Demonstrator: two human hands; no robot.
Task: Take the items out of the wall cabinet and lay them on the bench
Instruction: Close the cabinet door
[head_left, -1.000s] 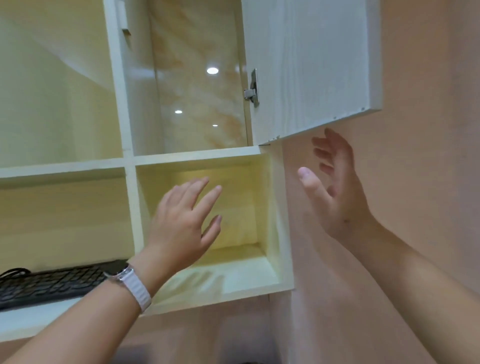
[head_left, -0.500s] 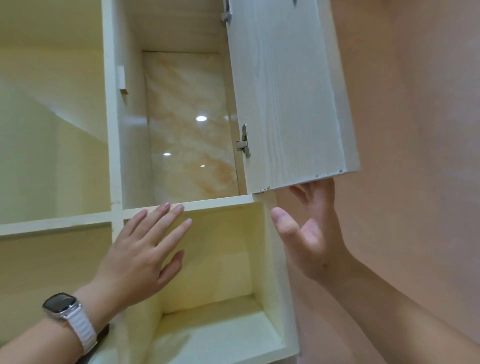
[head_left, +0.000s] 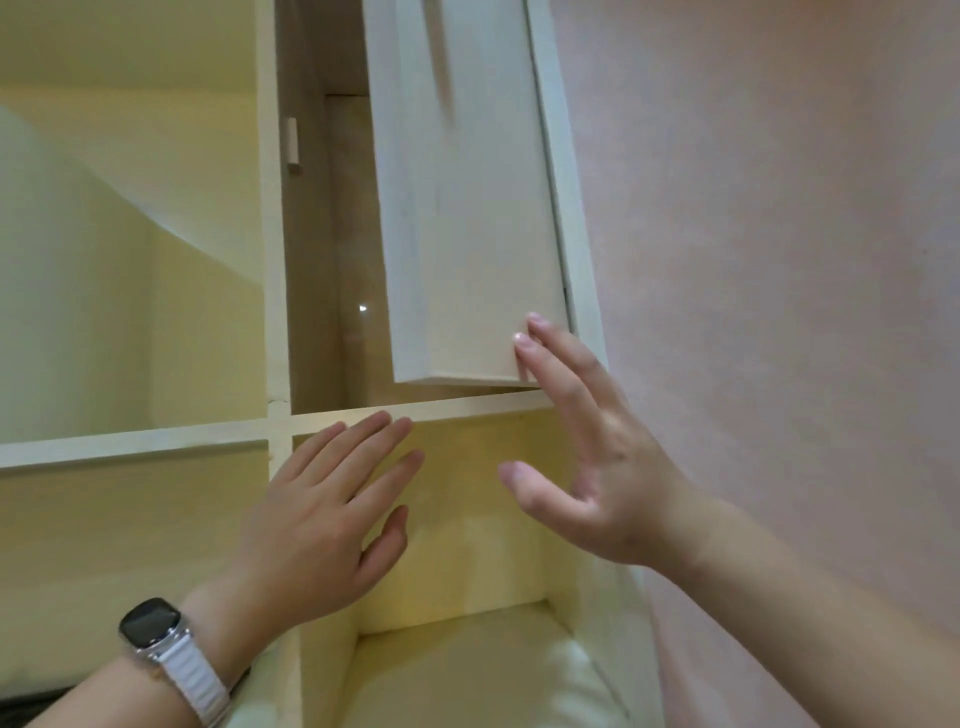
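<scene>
While our right hand (head_left: 597, 457) lays straight, spread fingers against the lower corner of the door (head_left: 467, 208), the left hand (head_left: 322, 519) hovers flat and empty, fingers apart, before the lower right compartment (head_left: 467, 530) of the wall cabinet (head_left: 270, 312). The door's long axis runs upright and it stands ajar, so the space behind it lies up and left of the nearer right hand. We count one door, four compartments, one watch (head_left: 150, 621), and no items in view; any left, we judge, hide behind that door.

Warm, dim yellowish light, soft motion blur (worst on the cabinet door (head_left: 467, 208)), wide-angle bending.
</scene>
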